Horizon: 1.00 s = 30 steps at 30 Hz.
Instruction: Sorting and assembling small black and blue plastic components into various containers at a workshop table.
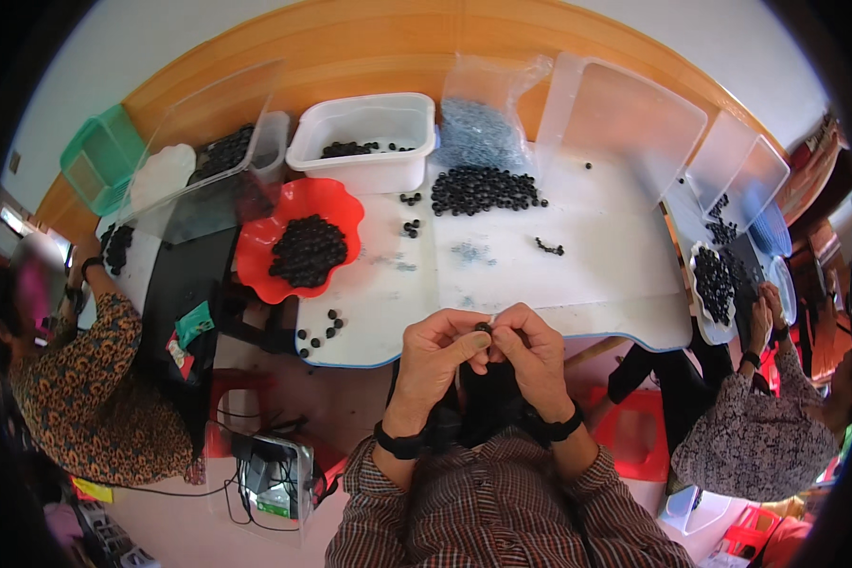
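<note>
Just in front of the table's near edge, my two hands meet with their fingertips together. In my left hand (pixel 437 355) a small black bead-like piece (pixel 484 328) is pinched between thumb and forefinger. My right hand (pixel 533 355) is closed beside it, thumb against fingers; whatever it grips is hidden. On the white table (pixel 606 256) ahead lies a pile of similar black pieces (pixel 488 190). A short curved row of black pieces (pixel 550 247) lies nearer to me. To the left, a red scalloped bowl (pixel 253 248) holds a heap of them.
At the back stand a white tub (pixel 360 172), a clear plastic bag (pixel 483 133) and an upright translucent panel (pixel 625 123). Loose black pieces (pixel 330 332) lie near the left front edge. A person (pixel 104 398) works at left, another (pixel 757 426) at right.
</note>
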{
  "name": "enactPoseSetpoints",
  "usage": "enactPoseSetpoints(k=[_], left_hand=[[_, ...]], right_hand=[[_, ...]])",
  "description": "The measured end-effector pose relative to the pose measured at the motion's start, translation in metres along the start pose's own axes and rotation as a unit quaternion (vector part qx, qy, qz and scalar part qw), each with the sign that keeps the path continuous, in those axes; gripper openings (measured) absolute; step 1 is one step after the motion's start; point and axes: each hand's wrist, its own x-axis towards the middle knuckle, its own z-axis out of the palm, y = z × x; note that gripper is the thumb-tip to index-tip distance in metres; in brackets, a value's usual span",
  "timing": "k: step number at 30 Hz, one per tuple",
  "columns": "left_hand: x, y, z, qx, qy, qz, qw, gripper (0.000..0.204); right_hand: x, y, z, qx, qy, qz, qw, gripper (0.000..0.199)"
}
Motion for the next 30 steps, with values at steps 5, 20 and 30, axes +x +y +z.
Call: enactPoseSetpoints(k=[5,20,30], left_hand=[[-0.002,-0.001,-0.001,0.017,-0.002,-0.004,1.000,0.018],[0.032,0.076,-0.119,0.032,0.370,0.198,0.907,0.030],[0.043,0.006,-0.069,0.267,0.257,0.106,0.923,0.018]], right_hand=[[-0.004,0.004,0.005,-0.002,0.009,0.007,1.000,0.009],[-0.018,0.031,-0.024,-0.120,0.063,-0.014,0.991,0.006],[-0.008,0.042,-0.033,-0.174,0.099,-0.039,0.979,0.004]])
